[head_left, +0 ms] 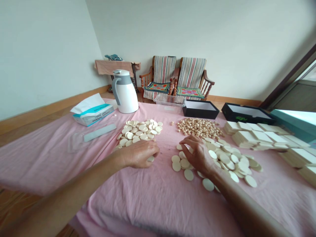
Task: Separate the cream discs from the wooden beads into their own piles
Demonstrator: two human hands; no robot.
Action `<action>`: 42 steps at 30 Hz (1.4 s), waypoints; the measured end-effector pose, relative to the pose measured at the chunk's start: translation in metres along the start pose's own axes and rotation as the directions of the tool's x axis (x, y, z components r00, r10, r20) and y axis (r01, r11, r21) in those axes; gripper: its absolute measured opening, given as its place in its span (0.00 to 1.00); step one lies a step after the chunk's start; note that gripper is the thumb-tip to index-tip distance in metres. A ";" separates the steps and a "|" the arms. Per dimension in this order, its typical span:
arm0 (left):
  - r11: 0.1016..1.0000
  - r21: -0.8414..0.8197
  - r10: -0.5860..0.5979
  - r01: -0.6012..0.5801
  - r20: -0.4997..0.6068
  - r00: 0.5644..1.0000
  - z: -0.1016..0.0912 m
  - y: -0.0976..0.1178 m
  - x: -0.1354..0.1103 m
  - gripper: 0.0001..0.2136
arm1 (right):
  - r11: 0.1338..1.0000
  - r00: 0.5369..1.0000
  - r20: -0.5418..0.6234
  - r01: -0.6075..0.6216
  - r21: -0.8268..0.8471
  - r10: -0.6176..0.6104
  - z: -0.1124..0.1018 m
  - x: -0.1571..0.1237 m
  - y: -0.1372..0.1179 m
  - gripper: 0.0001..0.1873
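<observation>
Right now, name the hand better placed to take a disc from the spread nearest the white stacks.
The right hand: it touches those pale discs, while the left hand sits at the other pile.

Lower right: pale discs (208, 184), matt, smooth, wood-like. Under them, pink cloth (153, 200), soft, creased. Upper left of centre: white jug (125, 97), glossy plastic. Upper centre: clear plastic tub (169, 103); beside it, black box (201, 113), matt card.

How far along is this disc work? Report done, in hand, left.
Done: one heap of discs sits gathered on the left. In hand: the left hand rests on a disc; the right hand touches the spread discs. Left: those spread discs, plus the small round pieces.
</observation>
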State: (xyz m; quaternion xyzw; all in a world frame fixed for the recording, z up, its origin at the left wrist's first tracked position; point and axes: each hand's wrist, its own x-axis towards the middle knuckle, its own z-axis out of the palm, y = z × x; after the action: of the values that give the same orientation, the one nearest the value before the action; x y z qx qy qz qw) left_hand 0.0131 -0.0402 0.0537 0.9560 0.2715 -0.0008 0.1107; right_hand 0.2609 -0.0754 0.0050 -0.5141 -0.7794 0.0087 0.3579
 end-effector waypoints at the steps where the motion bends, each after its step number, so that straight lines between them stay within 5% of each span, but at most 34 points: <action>1: 1.000 -0.011 0.005 -0.005 -0.031 1.000 0.001 -0.001 0.005 0.07 | 1.000 0.999 -0.042 -0.008 -0.004 0.008 -0.002 0.000 0.004 0.09; 8: 0.993 -0.109 0.003 -0.048 -0.380 0.925 0.004 0.007 0.060 0.06 | 0.996 0.987 -0.154 -0.064 -0.057 0.054 -0.011 -0.002 0.030 0.09; 12: 0.963 -0.260 -0.065 -0.066 -0.463 0.884 0.005 0.009 0.074 0.08 | 0.995 0.984 -0.167 -0.078 -0.060 0.067 -0.014 -0.003 0.034 0.10; 18: 0.981 -0.187 -0.080 0.041 -0.206 0.975 0.013 -0.011 0.052 0.03 | 0.994 0.986 -0.147 -0.088 -0.059 0.078 -0.015 -0.002 0.031 0.10; 22: 0.981 -0.187 -0.067 0.052 -0.076 0.995 0.021 -0.011 0.037 0.03 | 0.994 0.987 -0.140 -0.087 -0.066 0.077 -0.012 -0.003 0.032 0.09; 26: 0.986 -0.142 -0.101 0.092 -0.059 0.993 0.023 -0.005 0.040 0.04 | 0.993 0.989 -0.121 -0.096 -0.070 0.087 -0.012 -0.002 0.032 0.10; 31: 0.981 -0.173 -0.118 0.084 -0.198 0.973 0.032 -0.004 0.059 0.02 | 0.994 0.989 -0.126 -0.085 -0.072 0.076 -0.014 -0.002 0.030 0.09; 36: 0.984 -0.160 -0.098 0.074 -0.147 0.984 0.027 0.002 0.064 0.03 | 0.994 0.989 -0.128 -0.081 -0.070 0.071 -0.014 -0.003 0.030 0.09; 39: 0.947 -0.321 0.046 0.011 0.168 0.985 0.010 0.003 0.056 0.04 | 0.994 0.989 -0.126 -0.084 -0.067 0.075 -0.015 -0.003 0.029 0.09; 40: 0.905 -0.425 0.129 0.027 0.334 0.934 0.004 0.002 0.053 0.08 | 0.994 0.989 -0.124 -0.085 -0.068 0.076 -0.014 -0.003 0.029 0.09; 42: 0.860 -0.506 0.179 0.070 0.427 0.886 -0.003 -0.004 0.047 0.14 | 0.994 0.990 -0.117 -0.082 -0.073 0.073 -0.014 -0.003 0.029 0.09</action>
State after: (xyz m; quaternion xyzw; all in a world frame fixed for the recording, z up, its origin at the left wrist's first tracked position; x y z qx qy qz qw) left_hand 0.0510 -0.0116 0.0533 0.8724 0.2000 -0.1521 0.4194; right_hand 0.2926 -0.0688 0.0022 -0.5573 -0.7367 -0.0371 0.3811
